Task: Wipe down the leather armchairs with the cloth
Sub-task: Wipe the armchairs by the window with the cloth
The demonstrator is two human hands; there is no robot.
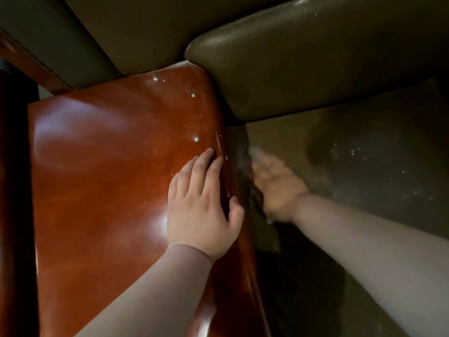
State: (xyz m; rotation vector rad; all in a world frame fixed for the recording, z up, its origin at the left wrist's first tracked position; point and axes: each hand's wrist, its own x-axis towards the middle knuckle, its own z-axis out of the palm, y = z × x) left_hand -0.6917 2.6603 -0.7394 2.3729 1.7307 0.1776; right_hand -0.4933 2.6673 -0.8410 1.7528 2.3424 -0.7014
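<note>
On the glossy wooden armrest [116, 171] my left hand [204, 203] lies flat, fingers straight, empty. Beside it, my blurred right hand [277, 186] presses the seat [364, 154]; grip and cloth unclear.

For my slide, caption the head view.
Left hand rests flat on the glossy wooden armrest while the blurred right hand works down beside the leather seat cushion.

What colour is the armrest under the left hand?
Glossy reddish-brown armrest, clearest in the head view.
</note>
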